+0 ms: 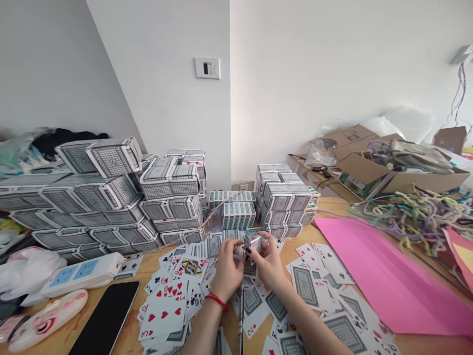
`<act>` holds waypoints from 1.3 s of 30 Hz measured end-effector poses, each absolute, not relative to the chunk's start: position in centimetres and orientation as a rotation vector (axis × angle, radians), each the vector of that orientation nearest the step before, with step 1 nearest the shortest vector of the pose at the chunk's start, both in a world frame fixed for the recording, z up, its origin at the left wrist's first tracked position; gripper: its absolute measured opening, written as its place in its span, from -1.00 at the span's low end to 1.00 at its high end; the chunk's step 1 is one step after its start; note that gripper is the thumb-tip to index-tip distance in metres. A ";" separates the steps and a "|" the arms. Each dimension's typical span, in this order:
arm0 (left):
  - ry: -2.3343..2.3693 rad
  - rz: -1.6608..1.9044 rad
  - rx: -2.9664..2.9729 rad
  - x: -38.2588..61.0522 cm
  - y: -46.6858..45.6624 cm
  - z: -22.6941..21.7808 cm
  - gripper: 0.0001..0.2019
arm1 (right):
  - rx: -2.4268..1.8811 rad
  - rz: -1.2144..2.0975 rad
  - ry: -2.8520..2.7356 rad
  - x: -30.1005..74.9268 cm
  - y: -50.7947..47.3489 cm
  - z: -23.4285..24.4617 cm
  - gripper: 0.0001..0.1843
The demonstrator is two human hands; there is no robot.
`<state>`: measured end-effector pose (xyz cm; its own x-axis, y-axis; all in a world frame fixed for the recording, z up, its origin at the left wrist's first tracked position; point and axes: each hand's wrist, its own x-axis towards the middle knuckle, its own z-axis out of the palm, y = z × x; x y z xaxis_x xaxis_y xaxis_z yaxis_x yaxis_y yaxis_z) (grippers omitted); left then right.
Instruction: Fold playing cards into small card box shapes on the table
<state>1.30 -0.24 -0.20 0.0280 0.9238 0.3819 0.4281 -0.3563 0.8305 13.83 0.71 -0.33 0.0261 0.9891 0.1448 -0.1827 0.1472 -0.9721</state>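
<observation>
At the middle of the table my left hand (229, 264) and my right hand (269, 260) meet over a few playing cards (255, 242). The fingers of both hands are pinched around these cards, which are tilted and partly hidden by the fingers. Loose cards are spread below and to both sides, among them a three of hearts (164, 318) and a queen (193, 266) on the left. On the right lies a face-down card (305, 286). Just beyond my hands stands a row of green-and-white card boxes (239, 215).
Stacked blocks built of cards (111, 190) rise at the left, and another stack (284, 197) stands right of centre. A black phone (105, 318) and a white power strip (83, 273) lie at left. At right are pink paper (391, 276), tangled yarn (410, 217) and an open cardboard box (410, 182).
</observation>
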 end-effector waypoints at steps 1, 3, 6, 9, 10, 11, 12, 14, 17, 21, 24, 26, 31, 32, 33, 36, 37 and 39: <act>1.321 1.328 1.736 1.3 -0.1 -0.4 -0.73 | -0.987 1.115 -1.146 13.8 0.6 -0.3 -0.45; 1.252 1.360 1.533 1.3 0.2 -0.6 -0.78 | -1.020 1.022 -1.190 13.8 0.5 -0.3 -0.43; 1.093 1.255 1.145 1.3 0.3 -0.4 -0.75 | -1.073 0.923 -1.291 13.8 0.2 -0.4 -0.37; 0.873 1.104 0.827 1.3 0.2 0.3 -0.70 | -1.103 0.847 -1.369 13.8 0.0 -0.5 -0.36; 0.822 1.070 0.763 1.2 0.1 0.5 -0.72 | -1.102 0.837 -1.385 13.8 -0.1 -0.4 -0.37; 0.773 1.036 0.721 1.2 0.0 0.7 -0.73 | -1.096 0.833 -1.395 13.8 -0.1 -0.4 -0.38; 0.740 1.015 0.691 1.1 -0.1 0.9 -0.75 | -1.086 0.829 -1.403 13.8 -0.1 -0.4 -0.40; 0.716 1.000 0.665 0.9 -0.1 1.1 -0.79 | -1.062 0.819 -1.420 13.8 -0.2 -0.4 -0.41; 0.735 0.983 0.683 0.5 -0.1 1.3 -0.81 | -1.036 0.826 -1.456 14.0 0.0 -0.5 -0.36; 0.761 0.978 0.728 0.1 0.1 1.5 -0.75 | -1.017 0.900 -1.440 14.0 0.4 -0.7 -0.25; 0.756 1.034 0.724 0.2 0.2 1.7 -0.69 | -1.027 0.967 -1.392 14.1 0.9 -1.0 -0.31; 0.762 1.074 0.716 0.5 0.2 1.7 -0.67 | -1.019 1.036 -1.347 14.2 1.2 -1.2 -0.36; 0.827 1.131 0.780 0.7 0.4 1.4 -0.68 | -0.926 1.269 -1.141 14.9 1.6 -1.1 -0.42; 0.850 1.127 0.808 0.7 0.4 1.3 -0.67 | -0.900 1.305 -1.107 15.0 1.6 -1.0 -0.41; 0.876 1.122 0.838 0.7 0.5 1.1 -0.65 | -0.872 1.340 -1.077 15.1 1.7 -0.9 -0.41; 0.932 1.119 0.934 0.9 0.7 0.6 -0.59 | -0.807 1.415 -0.998 15.4 1.6 -0.6 -0.44; 0.938 1.123 0.963 1.0 0.8 0.4 -0.58 | -0.794 1.428 -0.986 15.4 1.6 -0.5 -0.45; 0.951 1.132 1.010 1.2 0.8 0.1 -0.56 | -0.776 1.442 -0.987 15.5 1.6 -0.3 -0.45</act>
<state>1.20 0.79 0.11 0.1697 0.9819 -0.0842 -0.2521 0.1259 0.9595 15.50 1.57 -0.31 -0.1144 0.9904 0.0781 -0.4310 0.0213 -0.9021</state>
